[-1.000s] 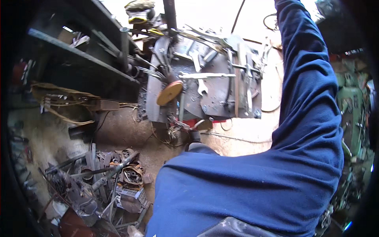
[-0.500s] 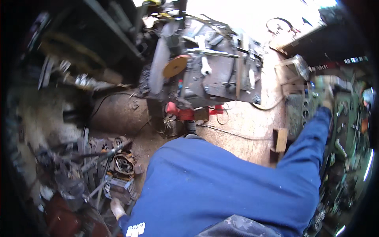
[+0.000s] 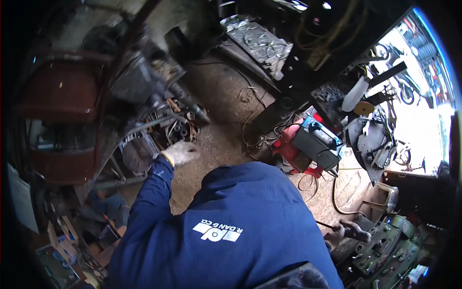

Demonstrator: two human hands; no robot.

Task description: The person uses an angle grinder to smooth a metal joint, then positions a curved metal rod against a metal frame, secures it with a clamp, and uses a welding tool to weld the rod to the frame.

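Note:
My left hand (image 3: 182, 153), in a pale glove, reaches out over the brown floor with its fingers stretched and nothing in them. It is nearest to a pile of metal parts (image 3: 177, 131) on the left, apart from it. At lower right, my right hand (image 3: 333, 237), partly hidden behind my blue-clad body, is closed round a dark tool (image 3: 357, 232) with a thin shaft. Its exact kind is not clear. Beside that hand stands a green machine (image 3: 385, 245) with several levers.
A blue-grey box-shaped device (image 3: 317, 142) sits by red parts (image 3: 288, 142) ahead of me. Cables (image 3: 337, 197) trail over the floor. A workbench with a tan disc (image 3: 364, 108) stands at right; a reddish-brown chair-like object (image 3: 62, 91) is at far left. Wood scraps (image 3: 62, 236) lie lower left.
My view has swung to the left. My right arm has drawn back from over the green machine, and a dark tool now shows in that hand. My left hand has come up, stretched forward.

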